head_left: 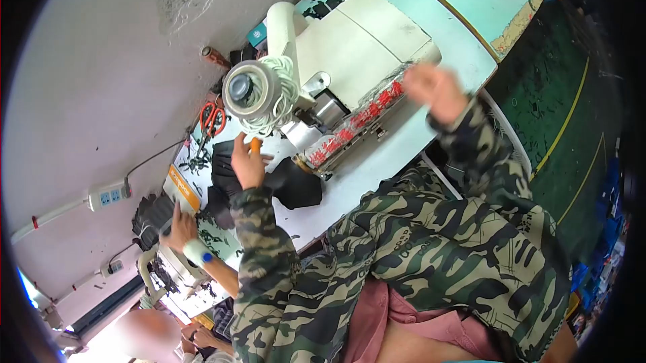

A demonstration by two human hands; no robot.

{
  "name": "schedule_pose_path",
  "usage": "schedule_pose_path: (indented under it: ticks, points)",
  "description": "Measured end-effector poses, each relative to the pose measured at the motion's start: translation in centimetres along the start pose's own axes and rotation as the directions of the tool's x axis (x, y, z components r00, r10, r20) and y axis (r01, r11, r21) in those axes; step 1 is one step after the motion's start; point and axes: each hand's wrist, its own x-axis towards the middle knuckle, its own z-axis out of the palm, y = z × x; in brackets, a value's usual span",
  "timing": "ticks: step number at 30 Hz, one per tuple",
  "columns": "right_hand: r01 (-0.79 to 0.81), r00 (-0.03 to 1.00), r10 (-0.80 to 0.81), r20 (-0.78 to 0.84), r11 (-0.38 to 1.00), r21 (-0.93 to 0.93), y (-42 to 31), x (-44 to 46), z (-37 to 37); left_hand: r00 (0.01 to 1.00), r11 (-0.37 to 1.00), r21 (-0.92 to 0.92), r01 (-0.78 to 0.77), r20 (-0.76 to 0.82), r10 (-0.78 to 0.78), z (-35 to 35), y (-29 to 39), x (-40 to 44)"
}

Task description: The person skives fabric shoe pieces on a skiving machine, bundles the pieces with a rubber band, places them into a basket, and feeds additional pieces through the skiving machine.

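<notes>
The left hand is loosely spread over black cloth near the front edge of the worktop, likely light, limp, best taken by its rim; the blurred right hand I can't read

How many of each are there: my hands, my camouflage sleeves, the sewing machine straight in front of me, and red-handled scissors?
Your hands: 2, left hand and right hand
Camouflage sleeves: 2, left sleeve and right sleeve
Sewing machine in front of you: 1
Red-handled scissors: 1 pair
Total: 6
</notes>
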Motion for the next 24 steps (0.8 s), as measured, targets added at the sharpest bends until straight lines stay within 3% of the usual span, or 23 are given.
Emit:
schedule_pose_path:
  ticks: [1, 3, 4, 6, 7, 10, 12, 13, 14, 15, 17, 19, 21, 24]
  points:
    - [0.021, 0.974, -0.038, -0.222, 0.997, -0.077, -0.5, 2.1, -2.3, 0.998, 0.999, 0.042, -0.023, -0.062, 0.026, -0.5, 1.6, -1.1]
    - [0.137, 0.889, -0.328, -0.321, 0.857, -0.497, 4.2, 7.1, -5.0, 0.993, 0.997, 0.002, -0.073, -0.097, 0.073, -1.1, 4.3, -3.5]
    - [0.134, 0.882, -0.333, -0.333, 0.856, -0.5, 4.5, 7.0, -4.5, 0.986, 0.991, -0.005, -0.133, -0.102, 0.131, -0.9, 6.7, -5.6]
    - [0.004, 0.999, -0.038, -0.039, 0.766, -0.643, 3.6, 6.9, -3.2, 0.97, 0.982, -0.023, -0.187, -0.163, 0.181, -0.1, 8.3, -8.5]
    - [-0.019, 0.999, -0.017, -0.047, 0.74, -0.672, 2.4, 6.1, -3.4, 0.97, 0.978, -0.055, -0.202, -0.146, 0.192, 0.4, 8.6, -9.9]
    - [0.028, 0.999, -0.004, 0.037, 0.742, -0.669, 1.7, 7.8, -5.6, 0.993, 0.991, -0.06, -0.116, -0.004, 0.116, 3.1, 10.0, -13.8]
    - [0.263, 0.96, -0.256, 0.111, 0.698, -0.666, 1.5, 11.7, -7.4, 0.952, 0.985, -0.006, -0.174, 0.252, 0.17, 5.2, 10.8, -15.4]
    - [0.334, 0.942, -0.295, 0.16, 0.771, -0.542, -1.2, 14.1, -8.0, 0.924, 0.981, 0.023, -0.195, 0.339, 0.176, 5.9, 10.7, -16.2]
    - [0.291, 0.953, -0.209, 0.219, 0.836, -0.465, -2.2, 17.7, -7.7, 0.905, 0.979, -0.013, -0.204, 0.379, 0.193, 6.7, 10.9, -16.6]
    - [0.412, 0.91, -0.346, 0.227, 0.809, -0.419, -1.2, 21.4, -6.8, 0.881, 0.973, 0.034, -0.23, 0.432, 0.193, 6.8, 12.3, -16.9]
    - [0.364, 0.918, -0.203, 0.342, 0.775, -0.517, 1.3, 28.1, -3.6, 0.861, 0.964, 0.045, -0.261, 0.463, 0.212, 6.6, 12.8, -17.0]
    - [0.167, 0.926, 0.014, 0.378, 0.882, -0.441, 2.7, 31.7, -1.6, 0.879, 0.97, 0.062, -0.234, 0.44, 0.184, 5.5, 11.7, -16.9]
    - [0.312, 0.863, -0.122, 0.491, 0.892, -0.328, 1.3, 29.8, -3.5, 0.965, 0.999, 0.006, -0.041, 0.261, 0.038, 3.7, 10.8, -17.6]
    - [0.363, 0.828, -0.127, 0.546, 0.864, -0.35, 0.8, 30.8, -2.1, 0.986, 0.996, 0.074, 0.039, 0.159, -0.05, 0.7, 6.8, -16.0]
